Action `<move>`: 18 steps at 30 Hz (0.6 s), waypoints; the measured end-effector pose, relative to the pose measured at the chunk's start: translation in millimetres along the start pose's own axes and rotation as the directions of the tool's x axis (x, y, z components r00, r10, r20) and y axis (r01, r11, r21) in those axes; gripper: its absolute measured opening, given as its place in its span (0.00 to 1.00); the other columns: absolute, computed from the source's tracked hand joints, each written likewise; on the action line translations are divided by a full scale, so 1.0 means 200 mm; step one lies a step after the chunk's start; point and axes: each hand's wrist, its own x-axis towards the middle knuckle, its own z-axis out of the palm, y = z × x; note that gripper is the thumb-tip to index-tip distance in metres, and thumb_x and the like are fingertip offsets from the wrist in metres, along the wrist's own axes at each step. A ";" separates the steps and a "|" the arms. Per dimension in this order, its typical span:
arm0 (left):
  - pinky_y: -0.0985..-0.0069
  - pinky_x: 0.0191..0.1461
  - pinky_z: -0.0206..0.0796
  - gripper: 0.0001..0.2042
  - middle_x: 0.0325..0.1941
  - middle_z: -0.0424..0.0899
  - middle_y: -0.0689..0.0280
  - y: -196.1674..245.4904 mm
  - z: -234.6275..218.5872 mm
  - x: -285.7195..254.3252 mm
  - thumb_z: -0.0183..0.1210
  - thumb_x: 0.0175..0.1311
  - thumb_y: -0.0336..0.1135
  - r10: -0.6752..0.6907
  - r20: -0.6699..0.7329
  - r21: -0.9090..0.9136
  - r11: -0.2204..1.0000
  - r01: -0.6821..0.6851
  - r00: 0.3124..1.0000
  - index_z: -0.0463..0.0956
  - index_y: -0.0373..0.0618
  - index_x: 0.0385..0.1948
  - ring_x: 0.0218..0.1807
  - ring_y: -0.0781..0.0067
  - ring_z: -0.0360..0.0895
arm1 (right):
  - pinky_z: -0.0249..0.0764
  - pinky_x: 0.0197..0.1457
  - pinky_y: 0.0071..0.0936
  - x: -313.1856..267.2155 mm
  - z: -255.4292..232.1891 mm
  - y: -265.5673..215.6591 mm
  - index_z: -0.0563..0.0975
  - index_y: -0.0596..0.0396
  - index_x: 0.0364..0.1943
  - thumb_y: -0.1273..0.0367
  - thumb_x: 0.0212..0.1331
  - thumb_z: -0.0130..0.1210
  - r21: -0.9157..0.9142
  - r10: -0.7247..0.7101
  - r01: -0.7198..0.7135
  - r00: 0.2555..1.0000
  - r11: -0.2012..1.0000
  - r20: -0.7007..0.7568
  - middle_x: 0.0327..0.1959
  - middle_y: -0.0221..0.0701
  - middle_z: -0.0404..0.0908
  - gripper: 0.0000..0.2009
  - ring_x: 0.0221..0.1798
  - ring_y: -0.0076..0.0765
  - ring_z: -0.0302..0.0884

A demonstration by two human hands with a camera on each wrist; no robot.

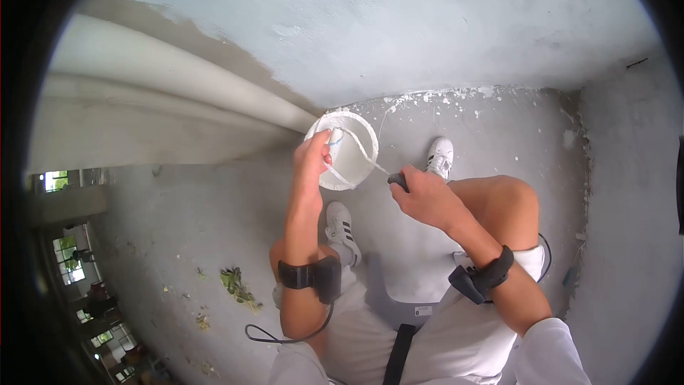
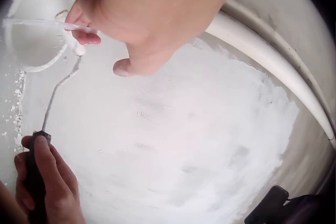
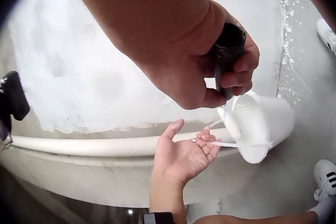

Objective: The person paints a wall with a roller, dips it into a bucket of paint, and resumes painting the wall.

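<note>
My left hand [image 1: 311, 164] holds the thin white bail handle [image 3: 239, 144] of a white bucket [image 1: 360, 167], with its fingers curled round the strip and the thumb held away. In the right wrist view, the bucket hangs tilted with its mouth toward the hands, coated inside with white paint. My right hand [image 1: 431, 199] grips the dark handle [image 2: 35, 176] of a small paint roller. From that handle a bent, paint-smeared rod [image 2: 54, 95] runs to the white roller sleeve [image 2: 73, 41], which lies at the bucket's mouth, close by the left fingers.
A wall [image 1: 427, 21] with patchy white paint stands in front. Pale pipes [image 1: 185, 64] run along the left. White splashes mark the floor by the wall. Leaves [image 1: 239, 289] lie on the grey floor at left, and both shoes [image 1: 340, 224] stand near the bucket.
</note>
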 end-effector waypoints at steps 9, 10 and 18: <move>0.81 0.44 0.58 0.14 0.27 0.70 0.74 0.04 -0.06 0.01 0.58 0.62 0.47 0.013 0.051 -0.002 1.000 -0.013 0.999 0.74 0.45 0.36 0.31 0.82 0.66 | 0.71 0.49 0.49 0.14 0.24 0.00 0.65 0.63 0.50 0.64 0.61 0.50 0.180 0.024 -0.029 0.999 0.983 0.031 0.35 0.54 0.80 0.19 0.42 0.65 0.77; 0.81 0.44 0.58 0.14 0.28 0.70 0.74 0.04 -0.07 0.02 0.58 0.62 0.47 0.003 0.034 -0.002 1.000 -0.003 0.999 0.74 0.45 0.36 0.31 0.82 0.66 | 0.71 0.49 0.49 0.14 0.24 -0.02 0.64 0.62 0.51 0.64 0.61 0.50 0.179 0.027 -0.032 0.999 0.983 0.030 0.34 0.55 0.80 0.19 0.42 0.65 0.77; 0.81 0.45 0.59 0.14 0.27 0.70 0.74 0.00 -0.14 0.06 0.58 0.60 0.47 -0.013 0.000 0.065 0.998 0.013 1.000 0.75 0.45 0.36 0.31 0.81 0.66 | 0.72 0.34 0.45 0.19 0.34 0.02 0.58 0.60 0.51 0.66 0.61 0.49 0.258 -0.024 0.013 0.999 0.966 0.039 0.26 0.47 0.77 0.19 0.27 0.55 0.77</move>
